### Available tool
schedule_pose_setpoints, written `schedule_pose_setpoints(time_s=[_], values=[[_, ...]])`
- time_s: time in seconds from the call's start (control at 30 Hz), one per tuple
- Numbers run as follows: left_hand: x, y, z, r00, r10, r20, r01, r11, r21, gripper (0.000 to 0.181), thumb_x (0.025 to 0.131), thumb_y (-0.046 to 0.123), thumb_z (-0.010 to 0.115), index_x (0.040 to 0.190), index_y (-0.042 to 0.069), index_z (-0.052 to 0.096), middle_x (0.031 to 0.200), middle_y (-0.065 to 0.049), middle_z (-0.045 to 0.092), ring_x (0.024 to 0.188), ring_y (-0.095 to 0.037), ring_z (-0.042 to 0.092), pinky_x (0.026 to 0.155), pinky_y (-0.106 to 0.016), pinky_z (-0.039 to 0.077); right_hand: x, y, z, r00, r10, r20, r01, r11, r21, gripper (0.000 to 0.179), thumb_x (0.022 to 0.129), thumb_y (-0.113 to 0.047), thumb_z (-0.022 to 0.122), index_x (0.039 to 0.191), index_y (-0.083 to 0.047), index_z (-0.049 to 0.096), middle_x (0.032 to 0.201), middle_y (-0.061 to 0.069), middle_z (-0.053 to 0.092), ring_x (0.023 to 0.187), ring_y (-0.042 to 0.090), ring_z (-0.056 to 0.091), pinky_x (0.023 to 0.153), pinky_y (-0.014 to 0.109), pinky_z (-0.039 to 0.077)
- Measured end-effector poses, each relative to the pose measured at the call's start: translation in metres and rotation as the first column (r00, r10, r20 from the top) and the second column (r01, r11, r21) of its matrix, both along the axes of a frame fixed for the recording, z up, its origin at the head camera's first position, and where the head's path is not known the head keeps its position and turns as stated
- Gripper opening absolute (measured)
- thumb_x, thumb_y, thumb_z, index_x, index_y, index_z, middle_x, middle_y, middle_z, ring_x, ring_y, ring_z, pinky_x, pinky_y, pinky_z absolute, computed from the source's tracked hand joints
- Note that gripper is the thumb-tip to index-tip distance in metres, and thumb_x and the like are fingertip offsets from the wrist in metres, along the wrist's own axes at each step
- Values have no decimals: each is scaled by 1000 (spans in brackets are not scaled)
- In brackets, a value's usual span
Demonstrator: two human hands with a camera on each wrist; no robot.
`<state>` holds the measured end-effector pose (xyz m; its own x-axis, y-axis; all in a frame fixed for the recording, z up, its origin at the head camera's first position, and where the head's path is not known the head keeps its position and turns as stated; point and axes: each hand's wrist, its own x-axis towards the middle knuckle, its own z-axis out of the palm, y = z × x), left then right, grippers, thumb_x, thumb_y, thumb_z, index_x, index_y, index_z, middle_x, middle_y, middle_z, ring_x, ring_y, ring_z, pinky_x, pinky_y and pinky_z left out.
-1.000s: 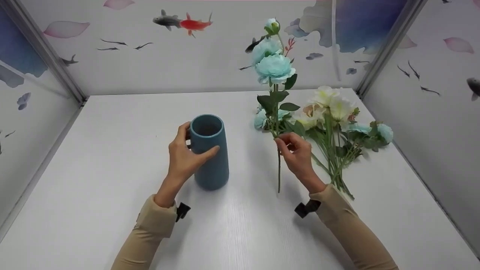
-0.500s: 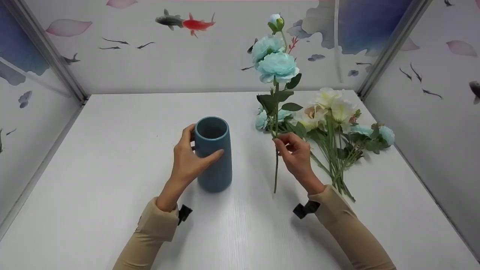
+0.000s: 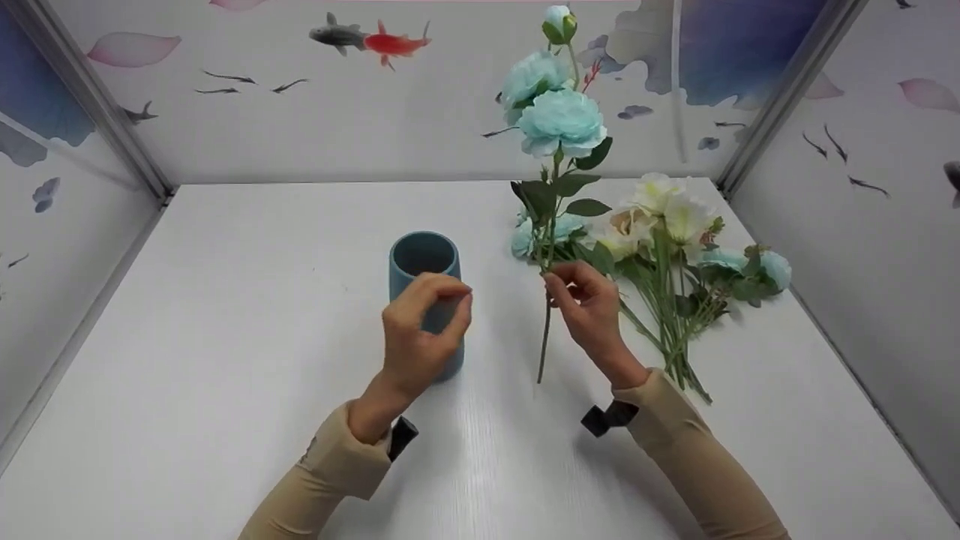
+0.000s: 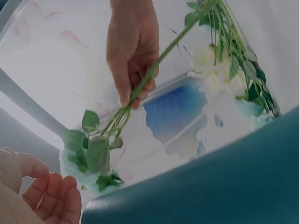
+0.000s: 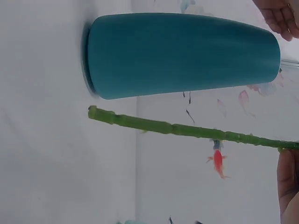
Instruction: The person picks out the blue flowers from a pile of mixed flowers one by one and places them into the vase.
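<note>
A blue vase (image 3: 403,283) stands upright on the table, its front partly hidden by my left hand (image 3: 420,334). That hand is off the vase wall, fingers loosely bent with nothing between them. My right hand (image 3: 592,311) pinches an artificial flower stem (image 5: 177,129) between thumb and fingers, to the right of the vase. Light-blue blossoms (image 3: 562,124), a bud and green leaves top the stem, which leans slightly with its cut end downward. In the right wrist view, the bare lower stem runs alongside the vase, apart from it.
On the right of the white table (image 3: 225,315) lies a bunch of artificial flowers with cream blossoms (image 3: 656,206), more light-blue blooms (image 3: 772,270) and long green stems (image 3: 667,322). Walls (image 3: 360,135) printed with fish and petals enclose the back and sides.
My left hand has let go of the vase's side and moved right, in front of it. The flower has risen slightly in my right hand, its lower end tilting toward the left.
</note>
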<state>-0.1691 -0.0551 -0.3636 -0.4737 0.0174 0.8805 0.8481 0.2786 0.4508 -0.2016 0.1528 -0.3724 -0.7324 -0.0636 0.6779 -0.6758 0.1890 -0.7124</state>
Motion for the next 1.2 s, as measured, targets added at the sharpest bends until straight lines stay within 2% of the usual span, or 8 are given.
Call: schedule_pose_setpoints(time_s=[0.07,0.17,0.3,0.4,0.73,0.9,1.07,1.2], values=[[1,8,-3,996,-35,78,37,999,-25,9,80,-4,64,87,1,66,85,-6,66,76,-15,61,69,-25,51,0,-1,0,1000,20,1,-20,1000,-18,4,84,16,55,82,16,58,68,21,56,58,15,56,54,20,50],[0,18,-8,977,-76,199,85,996,-38,7,81,-1,66,88,3,68,85,-5,67,75,-14,62,68,-27,53,-3,-2,-5,999,44,-9,-44,999,-30,6,83,18,54,82,15,58,68,22,56,58,14,56,54,20,50],[1,28,-13,928,-130,350,147,989,-24,10,83,1,67,92,2,69,88,-6,68,79,-17,64,71,-30,54,-6,-2,-9,998,57,-31,-58,998,-36,7,84,17,55,84,12,60,69,19,56,59,11,56,55,20,51],[0,34,-16,892,-151,425,177,984,-22,12,83,2,68,95,1,68,91,-8,68,82,-19,65,73,-30,54,-4,-4,-7,996,73,-56,-76,996,-43,7,85,15,55,84,9,59,69,16,56,60,10,56,57,21,51],[-4,42,-25,825,-197,529,237,971,-8,12,85,4,66,96,0,68,91,-10,68,84,-21,66,74,-29,54,0,-8,-4,988,125,-89,-131,989,-68,7,86,13,56,83,8,59,70,15,57,64,11,58,60,23,52],[-5,42,-25,793,-197,576,233,972,10,11,85,4,65,95,1,69,90,-10,69,82,-19,66,71,-28,54,1,-10,-2,989,114,-95,-120,991,-62,7,85,14,56,82,8,58,71,15,58,65,10,60,61,24,53],[-6,43,-25,780,-192,596,223,975,22,11,85,4,65,94,1,70,88,-9,70,79,-18,66,69,-27,55,2,-11,-1,989,113,-100,-119,991,-61,6,85,13,56,82,8,58,71,14,58,65,10,61,61,25,54],[-6,43,-27,779,-191,598,214,976,34,11,85,5,66,93,1,71,86,-8,70,78,-19,66,67,-27,55,3,-12,-2,986,131,-106,-137,989,-59,6,85,12,57,83,7,58,72,14,58,66,11,60,60,25,54]])
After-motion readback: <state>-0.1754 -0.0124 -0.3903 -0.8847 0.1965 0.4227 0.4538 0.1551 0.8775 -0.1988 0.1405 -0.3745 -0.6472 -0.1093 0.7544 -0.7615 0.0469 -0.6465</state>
